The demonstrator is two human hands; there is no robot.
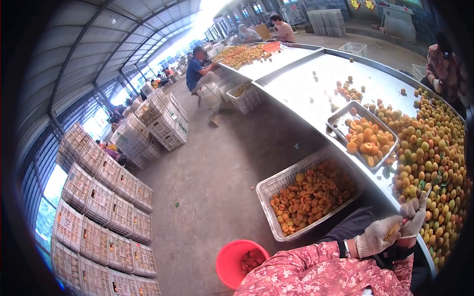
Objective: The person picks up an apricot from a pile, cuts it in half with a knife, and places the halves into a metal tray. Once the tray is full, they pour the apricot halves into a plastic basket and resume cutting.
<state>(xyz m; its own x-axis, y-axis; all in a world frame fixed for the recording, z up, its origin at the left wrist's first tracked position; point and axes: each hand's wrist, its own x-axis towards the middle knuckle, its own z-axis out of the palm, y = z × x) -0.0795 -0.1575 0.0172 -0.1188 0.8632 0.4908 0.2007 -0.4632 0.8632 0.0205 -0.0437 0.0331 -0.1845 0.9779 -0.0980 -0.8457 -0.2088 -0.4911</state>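
Both of my hands wear knitted work gloves and are close together at the near edge of the metal table. My left hand [377, 238] is closed around a yellow-orange apricot [393, 230], mostly hidden by the fingers. Beside it, my right hand [414, 216] grips a small knife [428, 189], its thin blade pointing up over the fruit. Whole apricots [434, 148] are heaped just past my hands. A metal tray [334, 124] on the table holds split apricots [368, 138]. Below the table edge, a white plastic crate [264, 197] is filled with apricot halves [316, 195].
A red bucket [228, 264] with dark reddish bits stands on the floor beside me. Stacked crates [106, 217] line the left side. A co-worker in blue [197, 69] sits at the table's far end; another person [442, 71] is across at the right.
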